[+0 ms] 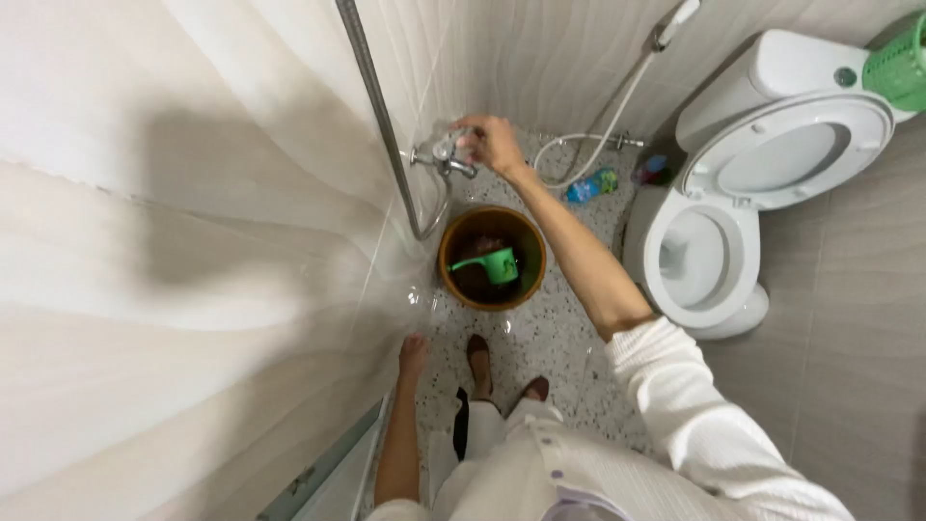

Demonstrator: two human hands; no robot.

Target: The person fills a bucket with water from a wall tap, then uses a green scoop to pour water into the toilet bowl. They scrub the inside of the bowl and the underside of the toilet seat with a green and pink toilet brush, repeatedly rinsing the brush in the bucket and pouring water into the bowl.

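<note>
My right hand (490,143) reaches forward and grips the handle of a metal wall tap (446,156). Directly below the tap stands a round brown bucket (459,232) with dark contents and a green scoop (494,264) inside it. My left hand (414,353) hangs low by the left wall, fingers curled, and holds nothing that I can see. My two feet (505,374) in dark sandals stand on the speckled floor just behind the bucket.
A white toilet (704,260) with its lid and seat up stands at the right. A hand-shower hose (598,145) runs along the back wall, with bottles (592,184) on the floor beneath. A metal pipe (378,106) runs down the left wall. A green basket (902,66) sits on the cistern.
</note>
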